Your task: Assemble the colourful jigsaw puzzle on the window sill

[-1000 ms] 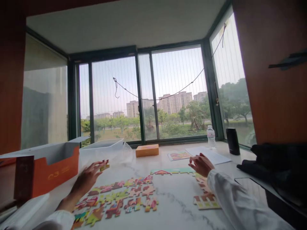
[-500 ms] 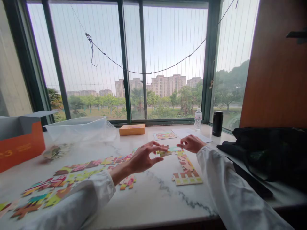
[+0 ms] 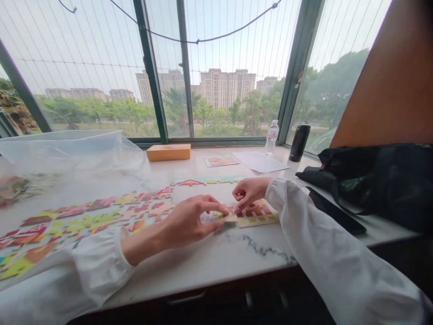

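My left hand pinches a small yellow-green and brown jigsaw piece between thumb and fingers. The piece meets the left end of a joined jigsaw section, coloured brown and cream; whether they interlock I cannot tell. Over that section, my right hand has its fingers curled, with the tips down at its left end. Anything within those fingertips is hidden. Behind both hands runs a thin joined border strip with a red roof shape. Many loose jigsaw pieces lie in rows left of my left hand.
At the back stand an orange box, a water bottle and a black flask. A picture card and white paper lie before them. A translucent bin is left, a black bag right.
My left hand has carried the piece from the far end of the joined section to its near row. My right hand has come nearer too. The view has tipped down.
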`<state>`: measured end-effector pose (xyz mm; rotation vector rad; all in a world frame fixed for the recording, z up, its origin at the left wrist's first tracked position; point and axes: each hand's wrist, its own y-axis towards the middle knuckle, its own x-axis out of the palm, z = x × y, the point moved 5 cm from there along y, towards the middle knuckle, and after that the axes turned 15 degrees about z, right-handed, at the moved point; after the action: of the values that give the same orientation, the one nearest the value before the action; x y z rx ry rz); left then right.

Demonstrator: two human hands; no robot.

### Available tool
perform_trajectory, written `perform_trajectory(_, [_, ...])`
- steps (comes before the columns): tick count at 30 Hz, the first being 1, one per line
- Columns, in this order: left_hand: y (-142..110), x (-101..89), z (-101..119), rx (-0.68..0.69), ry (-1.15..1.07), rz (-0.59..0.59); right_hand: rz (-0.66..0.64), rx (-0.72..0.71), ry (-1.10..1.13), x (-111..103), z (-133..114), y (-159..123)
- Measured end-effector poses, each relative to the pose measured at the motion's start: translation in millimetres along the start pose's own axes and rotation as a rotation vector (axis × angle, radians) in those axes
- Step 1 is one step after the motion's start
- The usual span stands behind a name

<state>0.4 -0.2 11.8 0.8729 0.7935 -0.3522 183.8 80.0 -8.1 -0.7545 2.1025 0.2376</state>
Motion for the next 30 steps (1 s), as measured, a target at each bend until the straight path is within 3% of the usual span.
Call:
perform_trajectory(5, [-3, -1.5, 1, 0.009, 0.019, -0.016, -0.055, 0.023, 0.061, 12, -2, 5])
perform_trajectory(30, [-10, 3.4, 6, 0.043, 0.049, -0.029, -0.128, 0.024, 0.181, 15, -4, 5])
